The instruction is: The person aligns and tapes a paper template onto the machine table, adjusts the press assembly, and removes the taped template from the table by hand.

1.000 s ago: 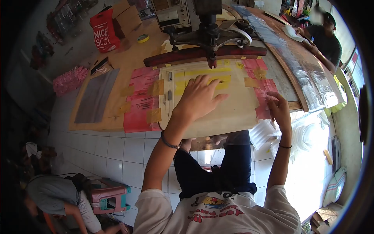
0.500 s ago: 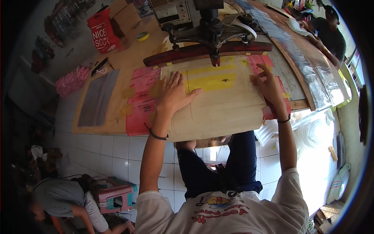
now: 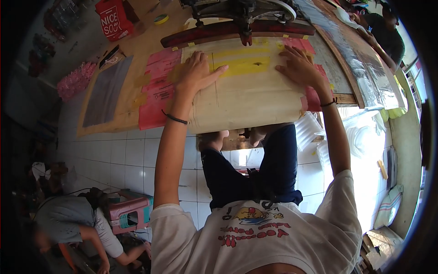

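A large cream sheet [image 3: 246,102] with pencil-like lines lies on the table and curls over its front edge. Across its far part runs a yellow taped strip [image 3: 242,66]. My left hand [image 3: 197,73] lies on the sheet's left part, fingers spread. On the right part my right hand [image 3: 301,67] rests flat, fingers apart, near the border of the red sheet [image 3: 159,91] that shows at both sides. Just beyond both hands stands a dark red press bar [image 3: 205,35] under a black metal mechanism [image 3: 246,16].
Left on the table are a grey sheet [image 3: 108,91], a yellow tape roll [image 3: 161,19] and a red bag [image 3: 114,20]. A co-worker [image 3: 383,34] is at the far right. Another person [image 3: 68,219] bends low at left beside a pink stool [image 3: 130,214].
My right hand has gone from raised, bent fingers to lying flat on the sheet. My left hand stays in place on it. The camera view has tilted down.
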A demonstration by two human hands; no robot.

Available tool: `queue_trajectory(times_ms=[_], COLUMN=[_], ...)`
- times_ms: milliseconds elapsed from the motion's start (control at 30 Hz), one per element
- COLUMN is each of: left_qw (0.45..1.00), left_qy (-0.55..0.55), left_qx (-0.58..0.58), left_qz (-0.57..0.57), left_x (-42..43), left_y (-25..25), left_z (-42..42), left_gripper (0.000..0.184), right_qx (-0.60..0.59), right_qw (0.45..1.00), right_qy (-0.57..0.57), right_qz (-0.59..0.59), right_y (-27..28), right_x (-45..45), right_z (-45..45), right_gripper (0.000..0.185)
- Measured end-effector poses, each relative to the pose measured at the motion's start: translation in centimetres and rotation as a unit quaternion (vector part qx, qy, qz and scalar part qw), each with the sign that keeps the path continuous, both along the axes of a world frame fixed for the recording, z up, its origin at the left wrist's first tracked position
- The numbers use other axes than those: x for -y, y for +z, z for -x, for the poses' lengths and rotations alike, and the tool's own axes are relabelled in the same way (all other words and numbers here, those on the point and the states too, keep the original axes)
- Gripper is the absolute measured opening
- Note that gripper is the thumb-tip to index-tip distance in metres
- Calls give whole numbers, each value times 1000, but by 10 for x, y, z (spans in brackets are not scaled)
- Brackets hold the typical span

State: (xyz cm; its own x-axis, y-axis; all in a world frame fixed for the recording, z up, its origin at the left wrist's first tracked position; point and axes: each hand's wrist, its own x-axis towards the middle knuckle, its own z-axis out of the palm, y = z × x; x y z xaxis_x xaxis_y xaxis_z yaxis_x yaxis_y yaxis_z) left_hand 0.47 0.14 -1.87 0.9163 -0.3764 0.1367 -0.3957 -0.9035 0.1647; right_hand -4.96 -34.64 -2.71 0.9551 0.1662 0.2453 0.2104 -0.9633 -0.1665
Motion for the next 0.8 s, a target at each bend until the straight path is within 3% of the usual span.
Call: queue_trajectory(times_ms=[67,167,267,367,567,800], left_qw=[999,999,994,994,999,999], left_qy=[10,20,23,34,34,50], left_qx=[-37,-49,-77,-79,-29,11], left_qz=[-7,-6,-74,-73,0,-16], left_x=[4,6,2,-1,-2,-1], left_y=[11,12,8,6,7,-3], left_z=[2,-6,-28,-35,-18,-24], left_gripper=[108,112,108,107,105,99], right_qx=[-10,-23,-6,-2,-2,24], right_qw=[998,997,998,998,998,999], right_qy=[-7,65,61,60,63,42], right_qz=[59,28,1,13,6,-8], right_y=[6,1,-7,-10,-3,-22], right_x=[-10,-16,-16,-16,-15,20], right_z=[-10,-41,-51,-55,-54,-58], right_gripper=[68,73,73,73,72,69])
